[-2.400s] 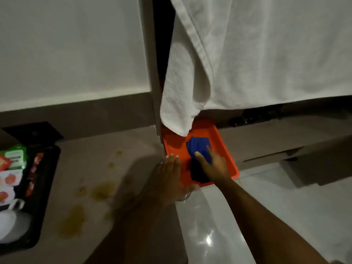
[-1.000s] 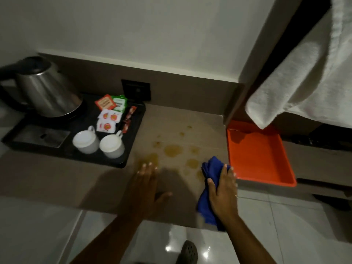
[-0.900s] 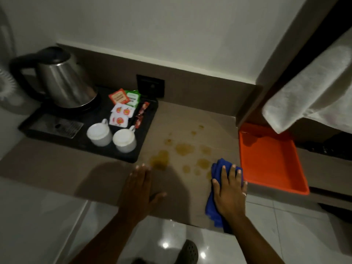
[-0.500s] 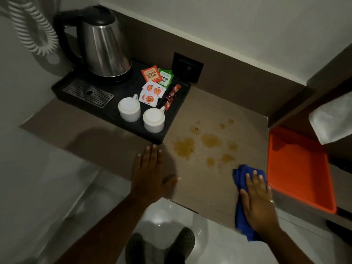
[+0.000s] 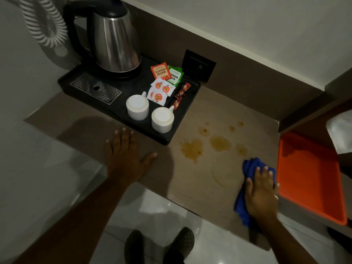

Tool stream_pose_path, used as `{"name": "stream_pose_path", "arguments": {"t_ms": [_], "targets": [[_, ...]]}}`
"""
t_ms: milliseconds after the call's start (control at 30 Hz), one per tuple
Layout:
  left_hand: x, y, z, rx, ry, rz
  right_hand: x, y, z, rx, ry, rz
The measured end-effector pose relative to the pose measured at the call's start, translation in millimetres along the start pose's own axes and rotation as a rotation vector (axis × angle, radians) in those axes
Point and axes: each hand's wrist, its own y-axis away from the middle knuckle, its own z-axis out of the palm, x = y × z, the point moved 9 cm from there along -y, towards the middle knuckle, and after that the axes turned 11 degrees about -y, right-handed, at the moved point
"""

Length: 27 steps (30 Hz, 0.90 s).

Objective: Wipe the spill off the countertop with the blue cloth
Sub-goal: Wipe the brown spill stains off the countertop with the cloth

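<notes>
Several brown spill patches [image 5: 192, 149] lie on the beige countertop [image 5: 200, 187], right of a black tray. The blue cloth [image 5: 249, 166] is bunched on the countertop near its right end, just below and right of the patches. My right hand [image 5: 261, 193] presses flat on top of the cloth, which sticks out beyond my fingertips and hangs past my wrist over the front edge. My left hand [image 5: 125, 157] rests palm-down, fingers spread, on the countertop's front edge left of the spill, holding nothing. A faint wet ring shows left of the cloth.
A black tray [image 5: 181, 128] holds a steel kettle [image 5: 116, 40], two white cups [image 5: 150, 113] and tea sachets [image 5: 165, 80]. An orange tray [image 5: 308, 174] sits on a lower ledge right of the countertop. A white towel [image 5: 341, 130] hangs at the right edge.
My right hand took the blue cloth out of the orange tray and set it down on the countertop's right end. The view has swung left and down; both hands have stayed roughly in place lately.
</notes>
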Motion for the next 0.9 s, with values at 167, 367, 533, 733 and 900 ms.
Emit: {"name": "stream_pose_path", "arguments": {"t_ms": [167,367,533,733,900], "targets": [[0,-2,1,0.008,-0.025,-0.003,-89,-30,30,0.024,-0.078,0.073],[0,-1,-3,0.013,-0.023,-0.004,-64,20,28,-0.191,0.01,-0.414],[1,-2,-1,0.03,-0.021,0.002,-41,-38,2,0.021,-0.048,0.155],[-1,-4,3,0.041,-0.037,-0.011,-170,-11,59,-0.135,-0.069,-0.296],[-2,-5,3,0.027,-0.034,-0.012,-84,1,26,-0.228,-0.052,-0.454]]}}
